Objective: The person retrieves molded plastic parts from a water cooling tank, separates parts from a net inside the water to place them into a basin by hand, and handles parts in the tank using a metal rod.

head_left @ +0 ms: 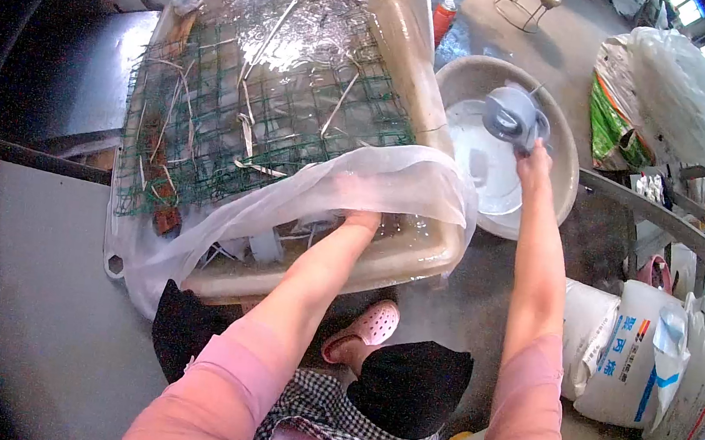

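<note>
A: What do the right fingers (534,157) have?

B: They are closed around the handle of a smooth grey scoop (510,114), rounded and a bit see-through, with blurred edges. It sits just beyond those fingers, over a wide, round basin (565,178) with a thick, dull beige wall.

A: And the left fingers?

B: The left hand (359,193) is behind a sheer white cloth (286,200), fine and filmy, sagging in soft folds to both sides of it. The fingers show only as a haze, so I can't tell whether they grip anything.

A: What lies around that hand?

B: A big tub (399,62), its tan rim worn and rounded, curving at a corner to the right of the fingers. Beyond them spreads a green grid (296,107) of thin square mesh, with pale flat strips (247,123) knotted onto it. Farther off, glossy water (290,37) throws back the light.

A: Anything nearer the body?

B: A pink shoe (374,322), dotted with round holes, on the floor below the left fingers.
</note>
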A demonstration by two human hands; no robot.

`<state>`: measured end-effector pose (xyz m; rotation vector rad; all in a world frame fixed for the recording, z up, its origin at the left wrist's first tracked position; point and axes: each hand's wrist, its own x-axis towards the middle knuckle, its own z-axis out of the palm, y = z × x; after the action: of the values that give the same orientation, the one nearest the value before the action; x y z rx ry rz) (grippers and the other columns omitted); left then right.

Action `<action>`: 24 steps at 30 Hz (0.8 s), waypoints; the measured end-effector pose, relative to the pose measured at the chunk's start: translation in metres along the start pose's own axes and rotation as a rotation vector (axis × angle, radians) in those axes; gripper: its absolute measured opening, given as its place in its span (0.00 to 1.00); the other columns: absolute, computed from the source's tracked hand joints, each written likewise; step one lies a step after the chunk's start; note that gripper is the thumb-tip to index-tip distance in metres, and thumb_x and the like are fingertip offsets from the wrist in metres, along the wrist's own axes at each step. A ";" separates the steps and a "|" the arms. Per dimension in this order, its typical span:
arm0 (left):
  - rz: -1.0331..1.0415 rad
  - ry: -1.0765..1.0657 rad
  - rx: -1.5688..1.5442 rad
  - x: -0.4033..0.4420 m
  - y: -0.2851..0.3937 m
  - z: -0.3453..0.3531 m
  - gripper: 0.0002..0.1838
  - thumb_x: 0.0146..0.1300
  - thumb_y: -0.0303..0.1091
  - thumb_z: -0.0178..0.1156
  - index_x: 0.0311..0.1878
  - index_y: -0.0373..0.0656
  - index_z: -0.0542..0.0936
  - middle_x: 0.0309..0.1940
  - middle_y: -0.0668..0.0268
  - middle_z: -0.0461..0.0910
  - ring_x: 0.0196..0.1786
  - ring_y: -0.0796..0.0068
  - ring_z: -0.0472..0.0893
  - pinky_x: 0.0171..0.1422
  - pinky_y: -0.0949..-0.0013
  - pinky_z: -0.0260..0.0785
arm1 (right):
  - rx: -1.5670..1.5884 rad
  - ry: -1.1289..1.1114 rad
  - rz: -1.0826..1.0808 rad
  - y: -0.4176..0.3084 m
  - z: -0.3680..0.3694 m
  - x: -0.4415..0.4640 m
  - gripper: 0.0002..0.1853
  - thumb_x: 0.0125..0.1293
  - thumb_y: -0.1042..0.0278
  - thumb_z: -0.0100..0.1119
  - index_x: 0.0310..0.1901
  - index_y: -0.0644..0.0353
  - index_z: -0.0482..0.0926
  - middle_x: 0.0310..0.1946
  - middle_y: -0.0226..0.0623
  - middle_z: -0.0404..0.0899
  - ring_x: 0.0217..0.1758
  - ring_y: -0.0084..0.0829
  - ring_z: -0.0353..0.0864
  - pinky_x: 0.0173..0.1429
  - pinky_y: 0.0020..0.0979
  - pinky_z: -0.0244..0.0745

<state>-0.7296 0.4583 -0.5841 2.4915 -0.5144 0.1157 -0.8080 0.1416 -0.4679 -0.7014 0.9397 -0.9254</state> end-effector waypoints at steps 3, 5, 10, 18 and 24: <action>0.056 -0.010 -0.139 0.006 0.010 -0.020 0.18 0.58 0.40 0.51 0.46 0.39 0.74 0.43 0.52 0.75 0.48 0.58 0.72 0.55 0.60 0.61 | -0.291 0.134 0.076 -0.020 0.020 -0.033 0.23 0.64 0.65 0.47 0.57 0.68 0.57 0.54 0.48 0.62 0.49 0.47 0.73 0.42 0.46 0.76; -0.033 -0.074 -0.500 0.008 0.013 -0.026 0.18 0.59 0.41 0.50 0.48 0.39 0.73 0.45 0.52 0.74 0.49 0.59 0.72 0.56 0.60 0.60 | -0.557 -0.046 -0.152 -0.003 0.016 -0.045 0.22 0.62 0.68 0.46 0.56 0.67 0.58 0.51 0.48 0.64 0.44 0.44 0.76 0.40 0.42 0.76; 0.257 0.113 -0.062 0.006 -0.021 0.013 0.17 0.59 0.40 0.48 0.46 0.41 0.75 0.44 0.54 0.75 0.48 0.57 0.73 0.56 0.58 0.61 | -1.013 -1.331 0.440 0.023 0.020 -0.169 0.13 0.54 0.74 0.46 0.41 0.68 0.73 0.31 0.42 0.77 0.33 0.30 0.79 0.39 0.29 0.75; 0.140 -0.280 -0.223 -0.010 -0.021 -0.074 0.15 0.58 0.37 0.47 0.41 0.39 0.76 0.39 0.52 0.76 0.45 0.53 0.74 0.54 0.58 0.63 | -2.073 -0.935 -0.908 0.208 -0.035 -0.166 0.21 0.56 0.64 0.49 0.53 0.59 0.71 0.46 0.49 0.74 0.48 0.47 0.74 0.55 0.40 0.66; 0.508 -0.350 0.138 -0.018 -0.055 -0.093 0.15 0.58 0.35 0.49 0.47 0.41 0.73 0.48 0.49 0.70 0.52 0.50 0.70 0.57 0.57 0.61 | -1.517 -1.001 -0.996 0.200 -0.002 -0.156 0.23 0.54 0.63 0.51 0.53 0.57 0.69 0.46 0.51 0.74 0.48 0.46 0.73 0.55 0.42 0.65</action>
<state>-0.7222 0.5587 -0.5402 2.4652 -1.3201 -0.0940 -0.7842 0.3690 -0.5786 -2.7640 0.1305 -0.3293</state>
